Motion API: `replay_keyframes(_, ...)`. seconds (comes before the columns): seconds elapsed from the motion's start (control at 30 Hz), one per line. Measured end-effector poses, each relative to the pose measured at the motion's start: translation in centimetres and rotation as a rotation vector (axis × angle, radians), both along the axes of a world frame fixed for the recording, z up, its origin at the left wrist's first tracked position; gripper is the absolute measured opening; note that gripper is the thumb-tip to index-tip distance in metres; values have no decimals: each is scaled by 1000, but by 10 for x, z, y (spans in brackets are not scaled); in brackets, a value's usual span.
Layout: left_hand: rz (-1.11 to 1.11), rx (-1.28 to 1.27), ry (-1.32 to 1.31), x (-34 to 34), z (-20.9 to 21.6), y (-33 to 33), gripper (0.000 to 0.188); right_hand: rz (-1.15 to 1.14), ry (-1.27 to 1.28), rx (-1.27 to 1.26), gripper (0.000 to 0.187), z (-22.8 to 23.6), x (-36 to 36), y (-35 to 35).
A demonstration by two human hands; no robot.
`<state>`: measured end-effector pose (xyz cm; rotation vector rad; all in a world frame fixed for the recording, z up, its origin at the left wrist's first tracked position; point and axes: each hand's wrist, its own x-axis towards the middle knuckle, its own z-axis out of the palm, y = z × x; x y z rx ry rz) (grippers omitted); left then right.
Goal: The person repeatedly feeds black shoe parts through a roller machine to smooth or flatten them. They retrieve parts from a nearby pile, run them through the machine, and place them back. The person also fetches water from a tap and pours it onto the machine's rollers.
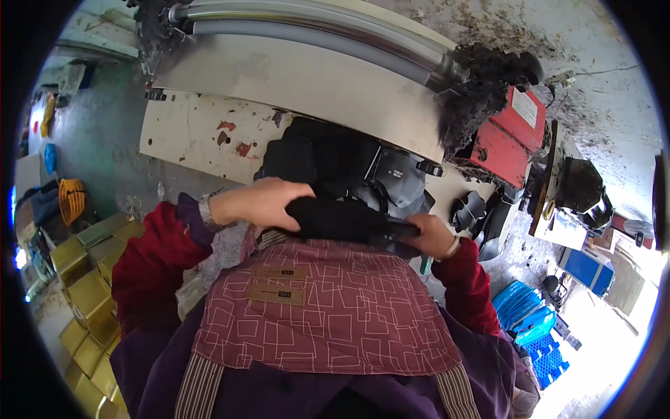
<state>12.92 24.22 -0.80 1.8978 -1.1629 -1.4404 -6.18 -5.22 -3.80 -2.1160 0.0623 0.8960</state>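
Black elongated soft-looking piece (335, 218) is held over the near edge of the worktop, just beyond the maroon apron with pale square outlines (328, 307); its long axis runs left to right across the body, the right end slightly lower in view. Left hand (262, 202) pinches the left end, fingers bent over it; right hand (431, 236) grips the right end with curled fingers. Directly beyond lies a heap of black pieces (293, 157) with dark grey rounded pieces (401, 178), on the stained off-white worktop (181, 133). Behind this heap, a long cream machine panel (300, 77) below shiny metal rollers (307, 10) bounds the space. Farther right are a red metal box (499, 143), closed on the visible sides, and loose black curved pieces (469, 208). Gold rectangular boxes (73, 258) stand stacked at left, near an orange slatted basket (71, 202); a blue plastic crate (544, 359) sits at lower right. I cannot tell what these containers hold.
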Motion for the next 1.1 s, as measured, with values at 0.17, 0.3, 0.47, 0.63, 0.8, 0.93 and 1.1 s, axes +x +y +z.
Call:
replay_keyframes(0.17, 111, 220, -292, 36, -51, 7, 59, -182, -231, -320, 46, -54, 25, 1)
replay_keyframes(0.3, 144, -172, -1329, 5, -72, 5, 57, -378, -316, -432, 74, -46, -2, -7)
replay_keyframes(0.47, 27, -536, -729, -39, -86, -48, 32, -472, -84, -210, 85, 11, -25, 14)
replay_keyframes(0.63, 6, -412, -1043, -49, -95, -83, 24, -552, -393, -68, 94, 76, 5, 24)
replay_keyframes(0.8, -98, -520, -1052, -42, -105, -75, 27, -343, -778, -288, 83, 147, 69, 10)
replay_keyframes(0.93, 137, -977, -968, -37, -73, -62, 23, -231, -1064, -343, 66, 192, 154, 0)
replay_keyframes(1.1, 1036, -538, -403, -19, 15, -44, 25, -1, -762, -401, 43, 174, 284, -12)
